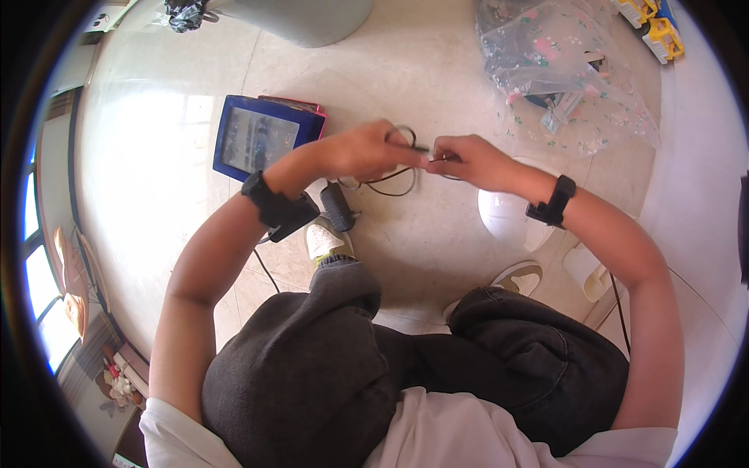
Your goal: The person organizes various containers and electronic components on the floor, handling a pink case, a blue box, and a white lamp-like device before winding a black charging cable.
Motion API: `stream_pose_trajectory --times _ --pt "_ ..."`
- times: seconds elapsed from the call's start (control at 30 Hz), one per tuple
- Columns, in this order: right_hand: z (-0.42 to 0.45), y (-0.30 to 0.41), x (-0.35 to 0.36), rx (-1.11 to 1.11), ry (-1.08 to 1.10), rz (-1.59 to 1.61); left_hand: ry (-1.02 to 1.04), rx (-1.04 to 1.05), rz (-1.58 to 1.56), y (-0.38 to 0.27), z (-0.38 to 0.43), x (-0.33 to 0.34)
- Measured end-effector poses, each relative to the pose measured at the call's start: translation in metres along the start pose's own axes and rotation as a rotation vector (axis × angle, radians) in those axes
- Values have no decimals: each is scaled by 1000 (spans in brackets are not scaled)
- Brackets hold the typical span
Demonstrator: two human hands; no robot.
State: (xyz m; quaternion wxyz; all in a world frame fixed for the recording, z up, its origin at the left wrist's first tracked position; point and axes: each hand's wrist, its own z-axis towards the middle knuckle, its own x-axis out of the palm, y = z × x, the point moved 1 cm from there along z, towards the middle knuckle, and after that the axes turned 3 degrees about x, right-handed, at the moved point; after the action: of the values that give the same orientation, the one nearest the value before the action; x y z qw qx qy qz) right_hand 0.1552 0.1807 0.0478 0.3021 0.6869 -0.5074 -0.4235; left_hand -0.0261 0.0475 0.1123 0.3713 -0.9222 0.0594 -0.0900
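A thin black cable (pixel 389 190) hangs in loose loops between my hands, above the floor. My left hand (pixel 377 151) is closed around part of it, with a dark cable end at its fingertips. Close beside it, my right hand (pixel 471 158) pinches another stretch of the cable between thumb and fingers. The fingertips of both hands nearly meet. A black ribbed power adapter (pixel 337 207) is below my left hand, near my shoe. Past my left wrist lies a blue-framed box (pixel 257 140) with a clear window, and a pink-edged item shows behind it.
A floral see-through plastic bag (pixel 556 64) with small items inside lies at the upper right. Yellow and white plastic pieces (pixel 661 38) sit beyond it. A glossy white rounded object (pixel 497 219) is partly under my right forearm. A grey container (pixel 304 23) stands ahead.
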Motion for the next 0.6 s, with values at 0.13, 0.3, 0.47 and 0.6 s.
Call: stream_pose_trajectory --times 0.13,0.3,0.47,0.6 --pt "10 1 -34 17 -8 -136 100 336 622 53 21 8" --pt "22 15 -35 -44 -95 -103 81 131 756 68 33 27" --pt "24 43 -8 -78 -233 30 -192 -125 257 67 55 23" --pt "16 58 4 -170 -302 28 -191 91 -386 60 44 7"
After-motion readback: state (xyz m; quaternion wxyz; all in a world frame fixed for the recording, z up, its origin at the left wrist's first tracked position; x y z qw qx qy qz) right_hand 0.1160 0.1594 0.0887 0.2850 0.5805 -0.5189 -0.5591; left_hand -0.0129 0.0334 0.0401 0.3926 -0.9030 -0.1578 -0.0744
